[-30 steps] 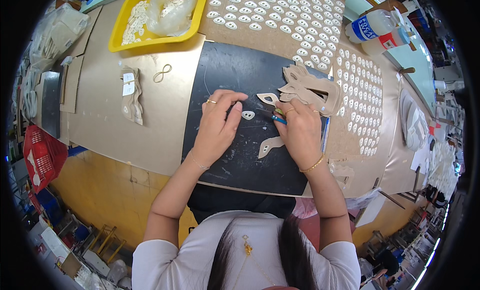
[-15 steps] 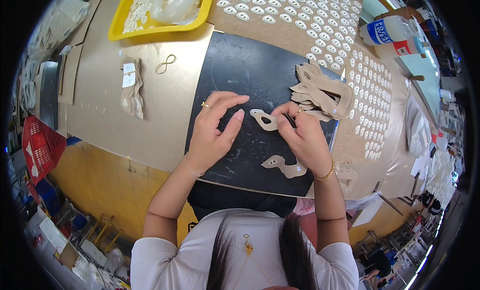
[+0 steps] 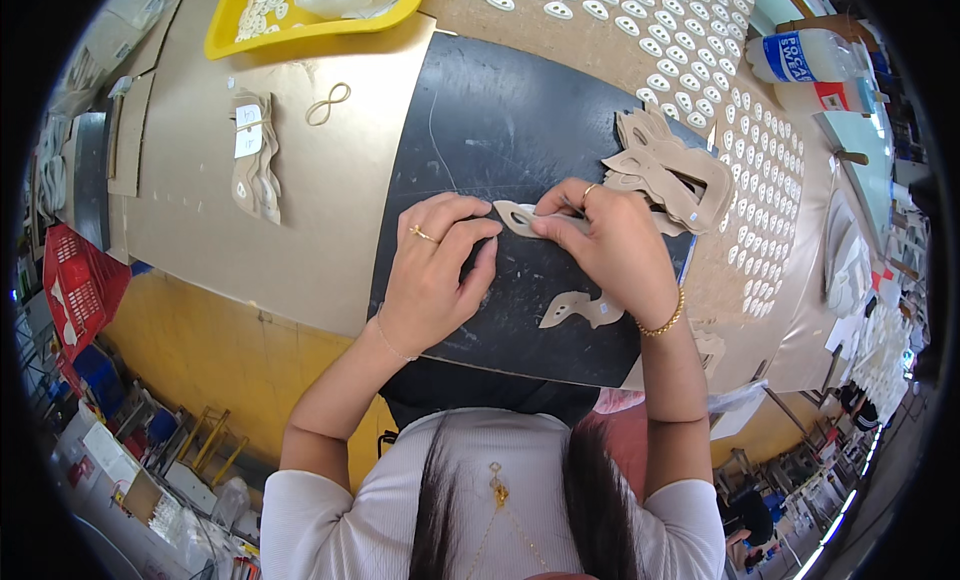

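Note:
Over the black cutting mat (image 3: 520,110), my right hand (image 3: 610,230) pinches a beige shaped piece (image 3: 512,212) with an oval cutout. A whitish edge shows along its upper side. Beside its pointed left end, my left hand (image 3: 440,260) has thumb and index fingertips drawn together; anything between them is too small to make out. Below my right hand lies a second curved beige piece (image 3: 572,308), partly covered by the hand, with small holes and a pale label. To the right, a pile of similar beige pieces (image 3: 665,170) rests on the mat's edge.
Rows of small white oval pieces (image 3: 690,55) cover the board at the far right. A yellow tray (image 3: 330,35) stands at the back. Left of the mat lie a tied, tagged bundle (image 3: 258,175) and a looped band (image 3: 327,105). Bottles (image 3: 800,58) stand far right.
My left thumb has closed toward the index finger. The beige piece in my right hand is turned, with its whitish edge now showing. My view has shifted slightly.

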`<state>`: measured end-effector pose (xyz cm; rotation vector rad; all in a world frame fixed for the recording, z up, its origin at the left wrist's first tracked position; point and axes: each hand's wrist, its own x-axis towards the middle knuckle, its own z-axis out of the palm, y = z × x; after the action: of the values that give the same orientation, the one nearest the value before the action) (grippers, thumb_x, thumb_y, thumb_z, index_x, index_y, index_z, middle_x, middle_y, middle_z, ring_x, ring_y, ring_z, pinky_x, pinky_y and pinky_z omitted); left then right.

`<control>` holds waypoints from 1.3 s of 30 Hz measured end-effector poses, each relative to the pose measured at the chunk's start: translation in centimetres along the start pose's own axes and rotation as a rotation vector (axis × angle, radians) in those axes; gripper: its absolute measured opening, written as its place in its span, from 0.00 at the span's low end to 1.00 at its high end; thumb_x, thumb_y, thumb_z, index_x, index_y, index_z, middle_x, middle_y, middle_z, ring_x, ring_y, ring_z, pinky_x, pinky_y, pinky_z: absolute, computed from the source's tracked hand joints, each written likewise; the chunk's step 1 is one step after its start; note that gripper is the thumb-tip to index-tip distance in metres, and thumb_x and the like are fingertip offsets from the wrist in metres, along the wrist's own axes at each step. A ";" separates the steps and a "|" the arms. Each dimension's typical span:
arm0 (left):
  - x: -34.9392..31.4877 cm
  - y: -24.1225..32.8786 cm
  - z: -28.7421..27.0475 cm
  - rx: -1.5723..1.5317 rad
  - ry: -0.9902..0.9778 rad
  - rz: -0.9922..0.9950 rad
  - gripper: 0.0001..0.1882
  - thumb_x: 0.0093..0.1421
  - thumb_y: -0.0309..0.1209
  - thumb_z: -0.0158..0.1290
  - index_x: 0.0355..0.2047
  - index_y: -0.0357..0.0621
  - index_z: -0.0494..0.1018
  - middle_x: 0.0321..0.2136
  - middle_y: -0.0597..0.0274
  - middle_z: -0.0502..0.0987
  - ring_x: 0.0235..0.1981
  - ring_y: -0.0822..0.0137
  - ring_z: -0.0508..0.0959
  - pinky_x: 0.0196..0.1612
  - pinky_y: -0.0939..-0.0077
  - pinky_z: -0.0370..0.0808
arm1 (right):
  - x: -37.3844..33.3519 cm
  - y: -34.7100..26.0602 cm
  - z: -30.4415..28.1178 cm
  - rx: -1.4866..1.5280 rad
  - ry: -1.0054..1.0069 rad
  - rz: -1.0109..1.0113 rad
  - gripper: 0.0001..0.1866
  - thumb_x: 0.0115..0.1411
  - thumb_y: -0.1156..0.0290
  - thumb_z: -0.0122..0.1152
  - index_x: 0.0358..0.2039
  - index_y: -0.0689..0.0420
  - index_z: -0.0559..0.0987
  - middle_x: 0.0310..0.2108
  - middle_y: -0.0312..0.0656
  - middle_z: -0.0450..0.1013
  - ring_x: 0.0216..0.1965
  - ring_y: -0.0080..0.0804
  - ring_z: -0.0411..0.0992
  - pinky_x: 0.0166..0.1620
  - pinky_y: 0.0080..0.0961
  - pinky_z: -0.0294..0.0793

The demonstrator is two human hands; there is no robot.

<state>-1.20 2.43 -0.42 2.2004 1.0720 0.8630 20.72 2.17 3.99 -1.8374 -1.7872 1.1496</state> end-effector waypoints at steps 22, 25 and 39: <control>-0.2 0.1 0.4 0.196 -0.102 0.083 0.23 0.49 0.23 0.63 0.48 0.45 0.79 0.50 0.60 0.74 0.54 0.56 0.71 0.54 0.57 0.66 | 2.1 1.2 -1.5 -0.001 -0.109 -0.056 0.11 0.61 0.65 0.66 0.35 0.60 0.84 0.25 0.43 0.78 0.24 0.28 0.71 0.31 0.26 0.71; -0.3 0.2 0.4 0.210 -0.112 0.089 0.23 0.49 0.23 0.63 0.48 0.45 0.80 0.50 0.59 0.74 0.54 0.56 0.71 0.54 0.57 0.66 | 2.2 1.1 -1.6 -0.001 -0.114 -0.058 0.11 0.61 0.65 0.66 0.35 0.60 0.84 0.25 0.43 0.78 0.23 0.28 0.71 0.30 0.26 0.70; 0.0 0.9 0.7 0.368 -0.125 0.156 0.21 0.50 0.26 0.62 0.46 0.42 0.80 0.51 0.59 0.75 0.55 0.57 0.73 0.54 0.57 0.68 | 2.4 1.6 -1.6 -0.037 -0.107 -0.103 0.11 0.60 0.64 0.66 0.35 0.59 0.84 0.25 0.43 0.78 0.23 0.31 0.70 0.29 0.29 0.69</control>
<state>-0.25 1.76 -0.23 2.6343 1.0772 0.6174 22.70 4.69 3.02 -1.7108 -1.9499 1.2041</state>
